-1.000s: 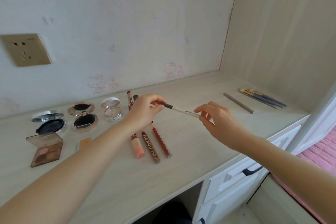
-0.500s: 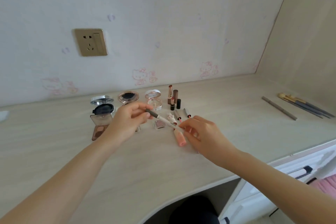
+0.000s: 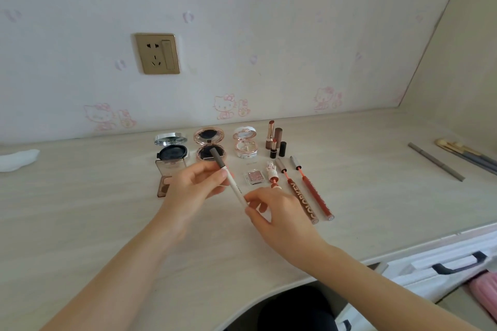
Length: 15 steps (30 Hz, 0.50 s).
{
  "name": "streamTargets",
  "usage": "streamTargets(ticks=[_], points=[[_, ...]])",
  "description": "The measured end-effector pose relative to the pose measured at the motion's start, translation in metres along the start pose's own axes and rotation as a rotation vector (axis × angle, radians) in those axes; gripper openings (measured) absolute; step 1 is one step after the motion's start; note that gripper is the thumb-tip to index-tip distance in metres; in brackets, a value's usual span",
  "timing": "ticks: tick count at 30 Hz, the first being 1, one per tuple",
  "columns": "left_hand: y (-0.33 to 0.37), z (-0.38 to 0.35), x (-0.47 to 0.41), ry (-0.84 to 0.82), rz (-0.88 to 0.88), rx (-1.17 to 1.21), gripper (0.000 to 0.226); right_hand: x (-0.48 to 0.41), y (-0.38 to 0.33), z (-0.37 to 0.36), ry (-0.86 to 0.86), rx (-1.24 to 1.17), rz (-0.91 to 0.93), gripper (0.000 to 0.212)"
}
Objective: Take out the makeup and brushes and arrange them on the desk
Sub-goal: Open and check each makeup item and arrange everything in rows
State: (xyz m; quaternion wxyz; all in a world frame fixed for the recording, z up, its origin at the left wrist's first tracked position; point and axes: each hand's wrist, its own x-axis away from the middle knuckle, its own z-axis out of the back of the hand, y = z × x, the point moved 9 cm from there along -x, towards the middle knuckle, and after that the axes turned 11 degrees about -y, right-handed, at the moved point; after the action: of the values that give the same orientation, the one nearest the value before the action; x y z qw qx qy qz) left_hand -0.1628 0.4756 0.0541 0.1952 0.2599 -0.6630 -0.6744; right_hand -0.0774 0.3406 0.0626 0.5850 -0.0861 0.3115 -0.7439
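Pencil: white liner pencil, dark cap at the far end, held above the tabletop, just near of the compacts.
Left hand: pinches the barrel below the cap.
Right hand: fingertips pinch the near tip.
Step, judged: setting it in the row. Align it with the lip tubes and let go low - round barrels roll.

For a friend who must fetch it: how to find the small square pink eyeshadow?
Below the gold wall socket, round open compacts line the pale wooden desk. Before the white-lidded compact lies the small clear square case of pink eyeshadow, the only tiny square.
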Motion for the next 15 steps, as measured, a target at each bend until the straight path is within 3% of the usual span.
streamTargets(ticks=[15], points=[[-0.0044, -0.0028, 0.0031, -0.010, 0.004, -0.052, 0.012, -0.0036, 0.0041, -0.0019, -0.015, 0.098, 0.004, 0.019]])
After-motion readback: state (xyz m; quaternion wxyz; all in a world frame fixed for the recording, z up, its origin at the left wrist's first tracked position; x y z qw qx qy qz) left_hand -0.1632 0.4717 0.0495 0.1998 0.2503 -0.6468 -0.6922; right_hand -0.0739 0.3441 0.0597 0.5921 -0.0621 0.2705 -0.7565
